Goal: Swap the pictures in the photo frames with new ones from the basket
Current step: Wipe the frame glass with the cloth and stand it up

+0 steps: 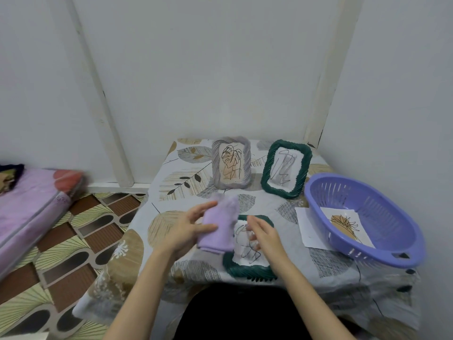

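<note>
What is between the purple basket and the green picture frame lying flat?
In the head view, a white sheet of paper lies on the leaf-patterned tablecloth between the purple plastic basket and the flat green woven frame; the basket covers part of it.

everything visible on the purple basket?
The basket is an oval tub of lilac plastic with slotted walls and a handle hole in its near rim. It sits upright on the table's right side, right of the upright green frame. Inside lies one picture, a line drawing over a tan shape. Its left edge overlaps a white sheet. Neither hand touches it.
</note>
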### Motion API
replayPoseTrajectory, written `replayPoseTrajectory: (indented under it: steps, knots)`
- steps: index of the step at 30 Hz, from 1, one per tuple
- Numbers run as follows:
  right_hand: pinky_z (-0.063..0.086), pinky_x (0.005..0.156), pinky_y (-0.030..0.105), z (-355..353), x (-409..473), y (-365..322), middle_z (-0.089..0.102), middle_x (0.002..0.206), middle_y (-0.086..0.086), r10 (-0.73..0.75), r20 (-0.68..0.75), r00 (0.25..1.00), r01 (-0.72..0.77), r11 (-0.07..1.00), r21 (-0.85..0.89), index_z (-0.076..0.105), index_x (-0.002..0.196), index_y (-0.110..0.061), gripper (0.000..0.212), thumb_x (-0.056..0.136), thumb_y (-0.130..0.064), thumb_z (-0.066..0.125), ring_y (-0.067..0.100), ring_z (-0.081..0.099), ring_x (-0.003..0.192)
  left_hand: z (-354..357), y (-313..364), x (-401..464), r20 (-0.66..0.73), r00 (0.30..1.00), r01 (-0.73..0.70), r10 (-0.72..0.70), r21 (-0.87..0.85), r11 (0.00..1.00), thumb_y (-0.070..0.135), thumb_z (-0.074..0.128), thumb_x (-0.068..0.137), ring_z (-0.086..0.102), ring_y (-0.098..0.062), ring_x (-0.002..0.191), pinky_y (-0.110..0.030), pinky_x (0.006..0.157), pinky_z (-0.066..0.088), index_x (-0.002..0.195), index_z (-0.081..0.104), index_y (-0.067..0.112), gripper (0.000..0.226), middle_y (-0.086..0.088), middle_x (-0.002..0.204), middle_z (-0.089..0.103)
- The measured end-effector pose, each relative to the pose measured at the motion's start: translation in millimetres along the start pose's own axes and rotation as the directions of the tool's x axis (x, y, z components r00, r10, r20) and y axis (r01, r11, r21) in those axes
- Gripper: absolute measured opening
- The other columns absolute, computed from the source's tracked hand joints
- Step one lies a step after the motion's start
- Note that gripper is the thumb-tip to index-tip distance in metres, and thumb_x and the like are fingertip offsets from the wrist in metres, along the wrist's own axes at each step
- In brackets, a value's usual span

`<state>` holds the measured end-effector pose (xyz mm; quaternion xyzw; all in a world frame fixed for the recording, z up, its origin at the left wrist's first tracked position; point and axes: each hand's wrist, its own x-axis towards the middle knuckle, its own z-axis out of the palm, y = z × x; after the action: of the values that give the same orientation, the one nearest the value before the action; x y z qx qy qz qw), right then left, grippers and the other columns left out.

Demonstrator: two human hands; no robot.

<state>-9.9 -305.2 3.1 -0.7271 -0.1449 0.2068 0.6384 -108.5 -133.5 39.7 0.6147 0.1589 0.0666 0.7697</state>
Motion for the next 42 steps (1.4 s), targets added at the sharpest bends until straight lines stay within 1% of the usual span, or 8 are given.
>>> replayPoseTrajectory:
  steps: [3, 7, 10, 13, 17, 25, 33, 42]
  knots:
    - [0.051, 0.069, 0.034, 13.6, 1.5, -12.2, 0.068, 0.098, 0.006, 0.083, 0.102, 0.991, -0.109, 0.952, 0.286, 0.066, 0.100, -0.012, 0.037, 0.086, -0.045, 0.056, 0.021, 0.063, 0.083, 27.8, -4.1, 4.1, 0.031, 0.996, -0.082, 0.084, -0.064, 0.995, -0.013, 0.062, 0.074, 0.059, -0.027, 0.106, -0.031, 0.078, 0.058, 0.118, 0.060, 0.018, 0.054, -0.013, 0.123, 0.057]
    - [0.044, 0.068, 0.034, 4.9, 3.7, -12.2, 0.061, 0.086, 0.015, 0.030, -0.038, 0.999, -0.012, 0.913, 0.409, 0.062, 0.089, 0.008, 0.026, 0.086, -0.018, 0.062, 0.021, 0.054, 0.078, 39.6, -14.7, 11.2, 0.066, 0.989, -0.135, 0.134, 0.004, 0.991, -0.012, 0.060, 0.078, 0.057, -0.021, 0.110, -0.033, 0.091, 0.051, 0.121, 0.058, 0.018, 0.052, -0.011, 0.126, 0.059]
    - [0.032, 0.058, 0.022, -20.0, 11.8, -9.1, 0.044, 0.065, 0.007, -0.259, -0.256, 0.932, 0.268, 0.964, 0.000, 0.056, 0.066, -0.012, 0.021, 0.085, -0.016, 0.064, 0.015, 0.038, 0.061, 32.5, -20.7, 17.1, 0.058, 0.989, -0.145, 0.138, 0.145, 0.979, 0.002, 0.062, 0.083, 0.061, -0.005, 0.096, -0.014, 0.074, 0.050, 0.119, 0.056, 0.030, 0.046, 0.004, 0.124, 0.057]
    - [0.034, 0.056, 0.017, -44.2, 16.7, -6.3, 0.048, 0.070, 0.001, -0.665, -0.026, 0.746, 0.466, 0.550, -0.693, 0.069, 0.098, -0.014, 0.016, 0.082, -0.011, 0.067, 0.015, 0.045, 0.058, 19.2, -31.4, 25.7, -0.054, 0.984, -0.140, 0.168, 0.339, 0.930, 0.015, 0.062, 0.086, 0.057, -0.009, 0.106, -0.016, 0.082, 0.047, 0.120, 0.055, 0.032, 0.038, 0.007, 0.126, 0.056]
    - [0.032, 0.077, 0.032, -48.0, 24.0, 21.9, 0.054, 0.092, 0.006, -0.409, 0.323, 0.853, 0.436, 0.218, -0.873, 0.062, 0.117, -0.019, 0.034, 0.084, -0.026, 0.060, 0.024, 0.051, 0.090, 11.0, -49.4, 37.7, -0.097, 0.975, -0.118, 0.202, 0.543, 0.831, 0.014, 0.062, 0.088, 0.049, -0.016, 0.116, -0.027, 0.094, 0.040, 0.125, 0.055, 0.018, 0.038, 0.004, 0.128, 0.056]
    - [0.036, 0.089, 0.034, -46.6, 28.6, 39.8, 0.048, 0.109, 0.001, -0.373, 0.208, 0.904, 0.376, 0.467, -0.800, 0.059, 0.121, -0.036, 0.036, 0.087, -0.048, 0.053, 0.021, 0.043, 0.101, -5.7, -75.5, 57.3, 0.065, 0.989, -0.125, 0.132, 0.842, 0.525, 0.047, 0.065, 0.081, 0.024, -0.016, 0.140, -0.043, 0.117, 0.020, 0.138, 0.041, 0.026, 0.065, 0.004, 0.150, 0.032]
    - [0.033, 0.088, 0.031, -44.6, 43.9, 44.6, 0.042, 0.108, 0.003, -0.266, 0.293, 0.918, 0.372, 0.324, -0.870, 0.041, 0.138, -0.026, 0.049, 0.093, -0.046, 0.041, 0.020, 0.037, 0.099, -10.6, -80.2, 71.8, 0.211, 0.975, -0.180, -0.064, 0.929, 0.324, 0.068, 0.068, 0.061, -0.022, -0.004, 0.139, -0.036, 0.113, -0.018, 0.147, -0.002, 0.035, 0.116, 0.019, 0.154, -0.011]
    - [0.036, 0.078, 0.032, -24.0, 37.9, 35.2, 0.042, 0.091, 0.003, -0.363, 0.421, 0.831, 0.533, 0.303, -0.790, 0.059, 0.119, -0.030, 0.033, 0.091, -0.042, 0.046, 0.022, 0.041, 0.089, -12.4, -79.4, 74.8, 0.213, 0.965, -0.182, -0.152, 0.964, 0.194, 0.072, 0.070, 0.054, -0.031, -0.015, 0.138, -0.044, 0.114, -0.021, 0.146, -0.014, 0.035, 0.129, 0.005, 0.153, -0.027]
